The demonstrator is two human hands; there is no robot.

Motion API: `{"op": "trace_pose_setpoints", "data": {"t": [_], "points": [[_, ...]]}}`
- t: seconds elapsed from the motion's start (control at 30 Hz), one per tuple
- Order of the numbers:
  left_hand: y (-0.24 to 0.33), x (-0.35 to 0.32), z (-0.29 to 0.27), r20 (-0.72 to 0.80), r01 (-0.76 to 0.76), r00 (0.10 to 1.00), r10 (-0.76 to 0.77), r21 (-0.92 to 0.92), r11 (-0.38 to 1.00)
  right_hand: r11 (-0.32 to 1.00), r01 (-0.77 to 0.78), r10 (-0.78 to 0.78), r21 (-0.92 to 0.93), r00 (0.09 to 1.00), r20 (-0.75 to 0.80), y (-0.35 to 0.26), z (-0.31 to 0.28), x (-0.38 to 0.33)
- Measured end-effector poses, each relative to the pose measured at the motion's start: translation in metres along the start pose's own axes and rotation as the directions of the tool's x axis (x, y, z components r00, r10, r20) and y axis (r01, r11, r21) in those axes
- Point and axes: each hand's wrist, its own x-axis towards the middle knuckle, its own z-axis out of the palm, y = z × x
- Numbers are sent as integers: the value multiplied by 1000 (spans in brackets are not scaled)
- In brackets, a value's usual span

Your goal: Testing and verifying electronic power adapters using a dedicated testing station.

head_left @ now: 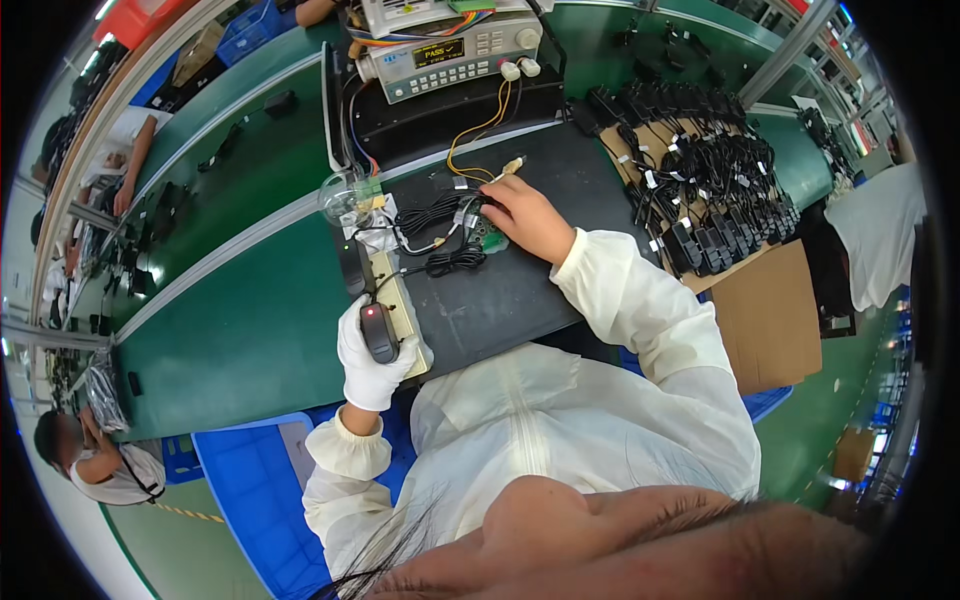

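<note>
My left hand (372, 365), in a white glove, is closed round a black power adapter (379, 332) with a red light on it, at the near end of a cream power strip (402, 312). Another black adapter (354, 265) with a small green light sits farther up beside the strip. My bare right hand (532, 222) bends its fingers over the edge of a green circuit board (492, 241), next to a coiled black cable (430, 217); what its fingertips grip is hidden. Nearer me lies a second cable bundle (455, 260) on the black mat (500, 318).
A test instrument (455, 62) with a lit screen stands at the back, with yellow and black wires (478, 130) running down from it. Many black adapters with cables (715, 185) lie on cardboard at right. Blue bins (245, 490) stand below the green bench (240, 330). Other people sit at left.
</note>
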Motion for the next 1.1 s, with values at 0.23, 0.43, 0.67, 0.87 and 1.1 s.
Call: {"op": "trace_pose_setpoints", "data": {"t": [0.23,0.43,0.67,0.87,1.1], "points": [[2,2,-10,109,209,975,-193,-160,965,978,209,-195,11,928,-316,-12,-4,9],[12,-9,-32,15,240,940,-341,-741,628,856,-163,208,491,977,-38,7,8,5],[56,-3,-104,-313,-301,948,62,-812,501,952,-8,50,305,990,-129,7,10,4],[65,-30,-140,-175,2,944,-280,-845,535,979,31,14,200,975,-223,-6,6,0],[56,-32,-118,-220,-125,969,-113,-828,546,989,86,-57,124,975,-216,-7,8,-2]]}}
